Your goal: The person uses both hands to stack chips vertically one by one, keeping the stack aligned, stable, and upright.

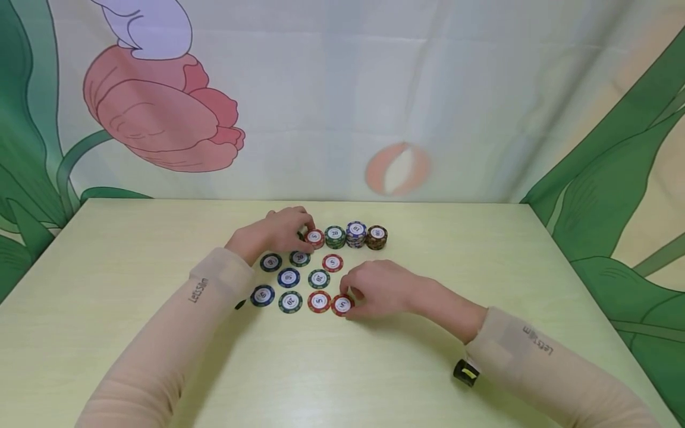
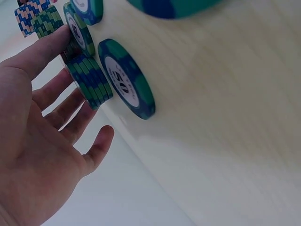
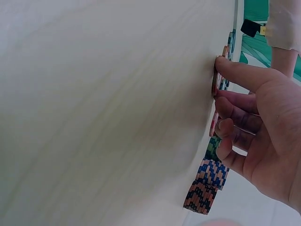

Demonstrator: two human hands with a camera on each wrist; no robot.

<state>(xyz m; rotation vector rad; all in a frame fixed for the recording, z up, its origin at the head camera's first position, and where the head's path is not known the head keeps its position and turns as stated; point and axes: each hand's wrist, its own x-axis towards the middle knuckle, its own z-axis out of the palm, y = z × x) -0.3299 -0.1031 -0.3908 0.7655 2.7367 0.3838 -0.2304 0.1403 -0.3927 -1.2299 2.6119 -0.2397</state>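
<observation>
My left hand (image 1: pixel 275 230) is at the back row of poker chips, thumb and forefinger on either side of a red chip stack (image 1: pixel 314 238). In the left wrist view that stack is mostly hidden behind the thumb; a blue-and-green stack (image 2: pixel 89 81) is close by the other fingers. A red poker chip (image 1: pixel 342 305) at the front right is pinched between thumb and forefinger of my right hand (image 1: pixel 382 288); the right wrist view shows this chip (image 3: pixel 216 82) edge-on. Beside it lies another red chip (image 1: pixel 319 301).
Green (image 1: pixel 335 236), blue (image 1: pixel 355 234) and black-brown chip stacks (image 1: pixel 377 236) continue the back row. Several loose chips, including a blue one (image 1: pixel 289 277) and a green one (image 1: pixel 291 302), lie flat between the hands. A printed curtain (image 1: pixel 321 119) hangs behind the table (image 1: pixel 332 374).
</observation>
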